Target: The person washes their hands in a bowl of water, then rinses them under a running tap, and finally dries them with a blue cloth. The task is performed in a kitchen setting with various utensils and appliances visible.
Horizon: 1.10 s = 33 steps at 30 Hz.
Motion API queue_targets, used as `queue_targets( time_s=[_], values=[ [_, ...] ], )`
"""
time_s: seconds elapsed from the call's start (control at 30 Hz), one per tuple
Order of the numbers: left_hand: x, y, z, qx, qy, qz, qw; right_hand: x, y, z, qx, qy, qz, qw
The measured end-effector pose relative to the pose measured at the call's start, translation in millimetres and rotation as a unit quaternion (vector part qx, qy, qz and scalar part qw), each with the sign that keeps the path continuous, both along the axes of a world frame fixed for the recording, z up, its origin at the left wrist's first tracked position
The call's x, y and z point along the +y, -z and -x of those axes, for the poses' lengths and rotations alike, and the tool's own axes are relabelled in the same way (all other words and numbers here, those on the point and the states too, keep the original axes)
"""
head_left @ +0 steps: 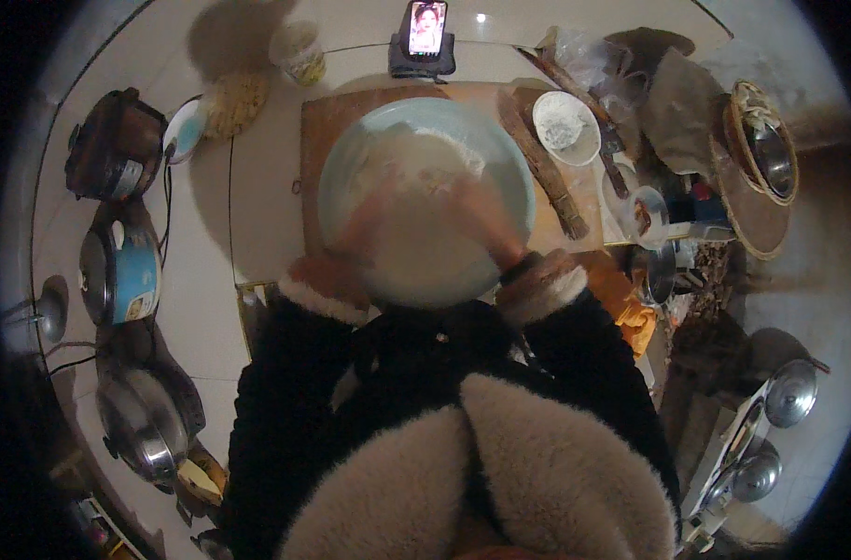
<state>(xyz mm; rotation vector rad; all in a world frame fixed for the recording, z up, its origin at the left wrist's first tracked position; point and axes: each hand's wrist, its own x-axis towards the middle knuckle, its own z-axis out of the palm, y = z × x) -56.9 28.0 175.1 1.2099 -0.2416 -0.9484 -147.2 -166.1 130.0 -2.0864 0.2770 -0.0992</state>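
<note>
A wide pale blue-green basin [520, 203] stands on a wooden board [312, 126] before me. Both my hands are inside it, blurred: my left hand [380, 189] on the left side, my right hand [467, 196] on the right side. Between them lies a pale mass that looks like dough [425, 185], with white flour [453, 143] along its far edge. The fingers are too blurred to show whether they grip the dough. Beside the basin, on the right, rest a rough wooden stick [548, 168] and a white bowl of flour [566, 129].
A lit phone [427, 28] stands on a holder at the back, near a plastic cup [297, 52]. Cookers and a steel pot [145, 423] line the left. At right are a small clear tub [647, 217], a woven basket [765, 140] and steel lids [791, 393].
</note>
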Motion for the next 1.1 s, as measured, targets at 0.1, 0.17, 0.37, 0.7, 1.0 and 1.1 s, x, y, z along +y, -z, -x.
queue_targets(
  time_s=[0.1, 0.17, 0.37, 0.7, 1.0, 1.1],
  values=[
    [-4.5, 25.2, -0.8, -0.477, 0.038, -0.019, 0.878, 45.9, 12.4, -11.2, -0.159, 0.003, 0.06, 0.985],
    [0.9, 17.7, 0.3, -0.566, 0.023, -0.117, 0.816, 63.8, -56.3, -14.7, -0.139, -0.035, 0.087, 0.986],
    [-17.8, -20.4, -6.5, -0.656, 0.055, -0.142, 0.739, 27.1, -63.0, -11.5, -0.074, 0.009, 0.259, 0.963],
    [-18.8, -27.0, -1.9, -0.282, 0.044, -0.025, 0.958, 37.1, -0.3, -21.4, -0.102, 0.239, 0.053, 0.964],
    [-59.7, -19.2, 27.8, -0.077, -0.037, 0.03, 0.996, 58.9, -35.3, -23.5, -0.211, 0.175, -0.079, 0.958],
    [-37.3, 3.0, 32.9, -0.153, -0.038, 0.09, 0.983, 46.4, 17.1, -21.3, -0.181, 0.071, 0.001, 0.981]
  ],
)
